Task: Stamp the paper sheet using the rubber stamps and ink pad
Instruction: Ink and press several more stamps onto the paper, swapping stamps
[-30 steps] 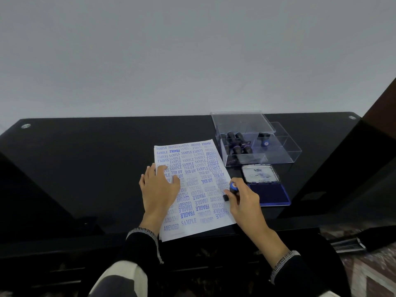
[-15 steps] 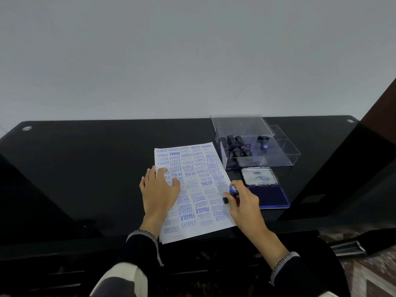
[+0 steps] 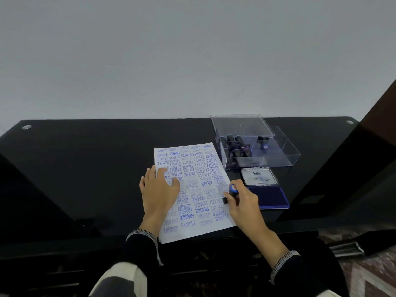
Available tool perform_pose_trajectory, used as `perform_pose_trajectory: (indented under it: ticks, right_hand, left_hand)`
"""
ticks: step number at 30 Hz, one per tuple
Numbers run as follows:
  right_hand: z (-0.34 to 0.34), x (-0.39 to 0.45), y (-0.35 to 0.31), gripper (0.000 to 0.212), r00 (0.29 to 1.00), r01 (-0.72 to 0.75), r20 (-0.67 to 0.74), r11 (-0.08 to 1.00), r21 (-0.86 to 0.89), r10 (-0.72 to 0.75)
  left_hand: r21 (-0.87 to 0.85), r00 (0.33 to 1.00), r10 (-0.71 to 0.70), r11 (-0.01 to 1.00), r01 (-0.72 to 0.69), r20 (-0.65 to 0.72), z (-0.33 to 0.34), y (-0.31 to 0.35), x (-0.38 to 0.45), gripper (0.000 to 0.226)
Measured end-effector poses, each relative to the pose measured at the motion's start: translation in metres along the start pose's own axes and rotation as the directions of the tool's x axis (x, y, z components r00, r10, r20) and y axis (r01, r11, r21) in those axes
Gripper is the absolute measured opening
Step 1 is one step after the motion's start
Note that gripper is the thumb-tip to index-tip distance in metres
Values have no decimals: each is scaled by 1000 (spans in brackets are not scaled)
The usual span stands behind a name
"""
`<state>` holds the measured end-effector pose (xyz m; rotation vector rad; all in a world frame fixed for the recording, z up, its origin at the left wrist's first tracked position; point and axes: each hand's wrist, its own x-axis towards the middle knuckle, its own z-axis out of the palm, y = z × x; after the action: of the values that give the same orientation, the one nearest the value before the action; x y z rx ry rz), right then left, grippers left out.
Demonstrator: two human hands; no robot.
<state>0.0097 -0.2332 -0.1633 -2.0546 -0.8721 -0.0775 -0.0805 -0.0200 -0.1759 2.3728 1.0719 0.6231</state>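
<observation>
A white paper sheet (image 3: 194, 168) covered with blue stamped words lies on the black table (image 3: 85, 168). My left hand (image 3: 158, 191) rests flat on the sheet's left side, fingers spread. My right hand (image 3: 242, 202) grips a rubber stamp (image 3: 232, 190) with a blue cap and holds its base down on the sheet's right edge. Just right of that hand lies the open ink pad (image 3: 267, 196), its lid (image 3: 259, 176) folded back. Behind it stands a clear plastic box (image 3: 276, 159) with several more dark stamps (image 3: 235, 146) inside.
The box's clear lid (image 3: 242, 125) sits tilted over its rear left. A dark panel (image 3: 353, 168) rises at the table's right end. The table's front edge runs just below the sheet, with a patterned floor (image 3: 364, 275) at lower right.
Both hands stay where they were on the sheet, the stamp still pressed at the right edge. Only the camera's view has shifted slightly.
</observation>
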Motion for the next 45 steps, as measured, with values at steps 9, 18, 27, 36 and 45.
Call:
perform_pose_trajectory:
  ticks: [9,18,27,36,45]
  right_hand:
    - [-5,8,0,21,996,-23,90,1000,-14,24]
    - [-2,0,-3,24,999,-32,26,999,5,32]
    - [-5,2,-8,25,998,-54,42,997,50,52]
    - [-2,7,-6,20,995,-43,83,998,-51,47]
    - [0,-3,-6,18,998,-63,27,997,-36,64]
  left_hand:
    - [-2,1000,-2,1000,2,7,1,0,1,45]
    - [-8,1000,-1,1000,1,5,0,0,0,46]
    - [-2,1000,3,1000,-3,-2,1,0,0,46]
    - [-1,1000,8,1000,-8,-5,0,0,0,45]
    - [4,1000,7,1000,-7,-6,1,-1,0,44]
